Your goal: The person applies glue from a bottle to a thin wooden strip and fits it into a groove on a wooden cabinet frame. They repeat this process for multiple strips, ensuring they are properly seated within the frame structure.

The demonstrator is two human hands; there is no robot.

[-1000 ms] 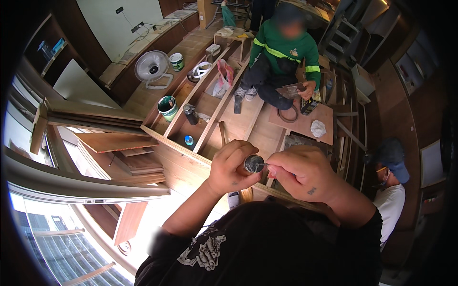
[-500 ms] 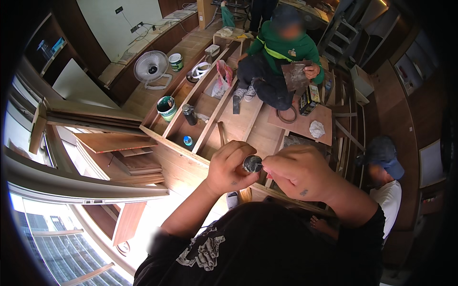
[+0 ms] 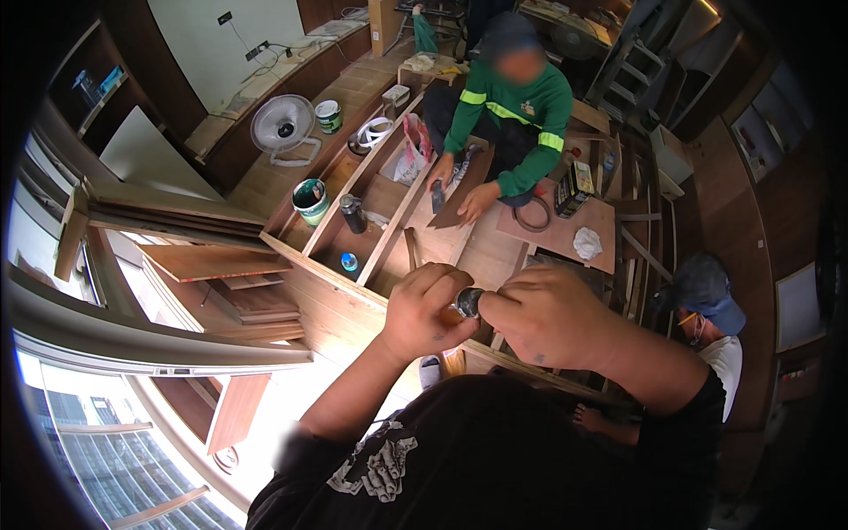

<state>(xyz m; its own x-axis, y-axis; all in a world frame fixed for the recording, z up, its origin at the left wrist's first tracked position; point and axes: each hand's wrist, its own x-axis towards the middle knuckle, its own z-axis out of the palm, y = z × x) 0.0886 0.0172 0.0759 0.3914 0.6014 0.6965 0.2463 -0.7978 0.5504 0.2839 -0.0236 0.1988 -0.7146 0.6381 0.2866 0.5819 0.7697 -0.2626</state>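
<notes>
My left hand is closed around a small round object with a dark top, held up in front of my chest. Its lower part is hidden by my fingers, so I cannot tell its kind. My right hand is closed too, thumb and fingers pressed against the right edge of that dark top. Anything inside the right fingers is hidden. Beyond my hands lies a wooden floor frame divided into compartments. A wooden handle sticks up just past my left hand.
A co-worker in a green top sits on the frame, holding a brown sheet. Another person in a cap is at the right. A paint bucket, a dark bottle, a fan and stacked boards stand left.
My right hand has turned and slid slightly left over the dark top; my left hand stays put. The co-worker in green has leaned forward and lowered the brown sheet toward the frame.
</notes>
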